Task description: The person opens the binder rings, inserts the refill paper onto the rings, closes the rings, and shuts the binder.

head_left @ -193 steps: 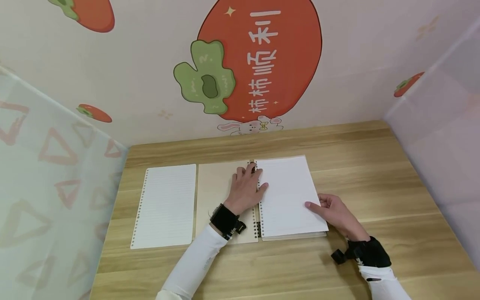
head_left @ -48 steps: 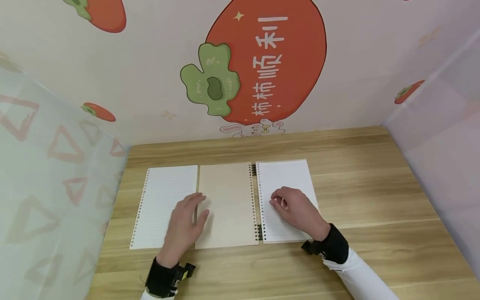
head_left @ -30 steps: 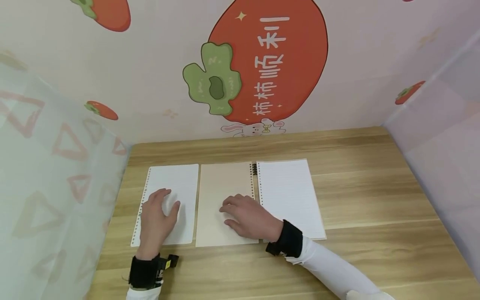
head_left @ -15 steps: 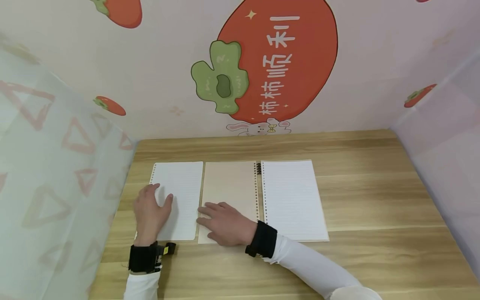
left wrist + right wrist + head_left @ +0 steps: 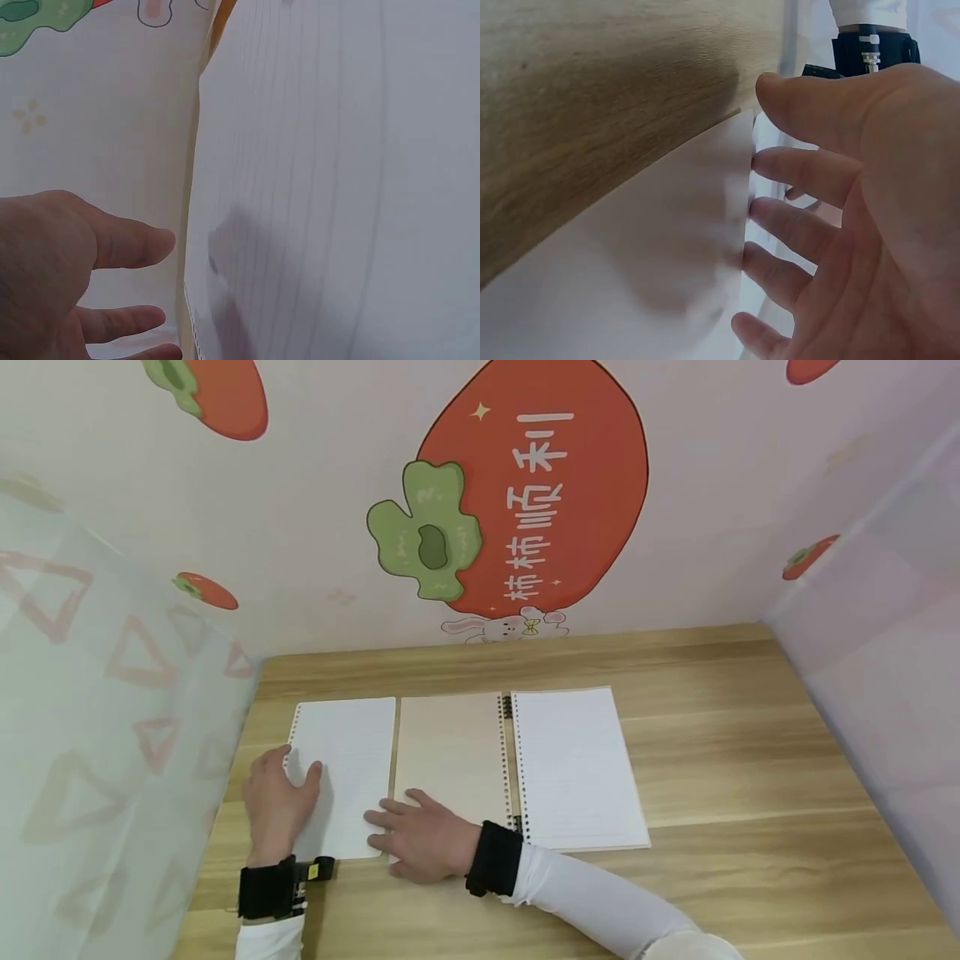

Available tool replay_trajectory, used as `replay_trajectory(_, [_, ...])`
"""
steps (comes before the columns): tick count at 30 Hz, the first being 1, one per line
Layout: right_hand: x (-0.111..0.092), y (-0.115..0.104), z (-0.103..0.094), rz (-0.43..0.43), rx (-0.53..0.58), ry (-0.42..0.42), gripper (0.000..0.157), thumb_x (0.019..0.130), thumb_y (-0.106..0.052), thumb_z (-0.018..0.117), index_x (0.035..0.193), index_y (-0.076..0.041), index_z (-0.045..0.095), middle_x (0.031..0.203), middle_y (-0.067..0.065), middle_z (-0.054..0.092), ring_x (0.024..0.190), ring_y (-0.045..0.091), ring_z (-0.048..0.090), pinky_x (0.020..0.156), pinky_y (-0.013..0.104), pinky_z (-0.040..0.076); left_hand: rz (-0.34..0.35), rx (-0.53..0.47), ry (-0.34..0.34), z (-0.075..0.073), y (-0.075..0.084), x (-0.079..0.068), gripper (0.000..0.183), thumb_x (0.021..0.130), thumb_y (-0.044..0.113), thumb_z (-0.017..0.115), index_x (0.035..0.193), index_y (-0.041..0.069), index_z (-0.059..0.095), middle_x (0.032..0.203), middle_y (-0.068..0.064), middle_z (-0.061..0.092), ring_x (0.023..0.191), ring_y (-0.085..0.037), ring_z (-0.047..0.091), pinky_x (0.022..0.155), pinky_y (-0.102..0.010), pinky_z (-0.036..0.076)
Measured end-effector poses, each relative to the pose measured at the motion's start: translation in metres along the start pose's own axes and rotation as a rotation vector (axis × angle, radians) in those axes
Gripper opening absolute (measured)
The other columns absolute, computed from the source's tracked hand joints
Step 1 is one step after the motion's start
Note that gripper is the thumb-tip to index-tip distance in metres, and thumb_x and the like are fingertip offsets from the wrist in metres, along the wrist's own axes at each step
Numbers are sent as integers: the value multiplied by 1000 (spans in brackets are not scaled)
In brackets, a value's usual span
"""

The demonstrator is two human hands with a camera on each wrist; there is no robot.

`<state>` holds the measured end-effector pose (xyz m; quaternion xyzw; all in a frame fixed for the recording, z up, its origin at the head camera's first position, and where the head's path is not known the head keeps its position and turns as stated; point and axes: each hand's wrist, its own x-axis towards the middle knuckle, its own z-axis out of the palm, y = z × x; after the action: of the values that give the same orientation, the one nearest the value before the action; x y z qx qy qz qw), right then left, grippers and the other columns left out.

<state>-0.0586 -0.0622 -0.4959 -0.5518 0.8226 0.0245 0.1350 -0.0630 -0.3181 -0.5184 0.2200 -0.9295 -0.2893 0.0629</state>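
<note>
In the head view a loose lined sheet point(image 5: 348, 760) with a row of holes down its left edge lies flat on the table. Beside it is an opened ring-bound notebook, with a beige cover point(image 5: 450, 743) on the left and white lined pages point(image 5: 573, 768) on the right. My left hand point(image 5: 277, 802) is at the loose sheet's left edge, thumb spread from the fingers; the left wrist view shows them apart, pinching nothing. My right hand point(image 5: 427, 839) reaches across the cover's lower part, its spread fingers at the sheet's right edge. Whether they touch the sheet I cannot tell.
The wooden table point(image 5: 720, 760) extends to the right of the notebook. Behind it stands a wall point(image 5: 315, 527) printed with persimmons, and pale side walls close in on left and right. Black binder rings point(image 5: 507, 707) join the notebook's halves.
Earlier my left hand was at the rings and my right hand held a white page's edge. Both hands have since moved left, to the loose sheet's two sides; the page is released.
</note>
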Motion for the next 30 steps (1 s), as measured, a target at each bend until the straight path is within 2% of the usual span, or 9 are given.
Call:
replay_trajectory(8, [2,-1,0,3,-22,22,49,99,-52,58,147,-39,57,166,-12,36,153,14,32,121,43,28,-36,-47,-47,-7,0,4,66,101,33,59,149,-10,44,151,-36,41,139,-55,35,113,-67,25])
replay_trajectory(16, [3,-3,0,-1,-49,37,45,99,-51,59,142,-38,60,163,-11,39,151,15,36,120,43,30,-71,-94,-58,-12,-2,11,69,102,36,57,153,-9,41,154,-34,40,143,-52,36,115,-64,28])
replay_trajectory(26, [1,-4,-4,10,-60,31,43,98,-50,60,140,-39,61,162,-12,41,150,13,37,119,42,31,-65,-90,-74,-13,1,16,72,102,39,56,154,-8,40,156,-34,39,144,-51,35,116,-63,29])
replay_trajectory(30, [1,-5,-4,9,-66,32,41,99,-50,61,138,-39,62,161,-12,42,148,13,38,118,41,32,-89,-90,-87,-17,2,17,73,103,41,55,155,-7,39,156,-35,38,143,-52,36,113,-66,32])
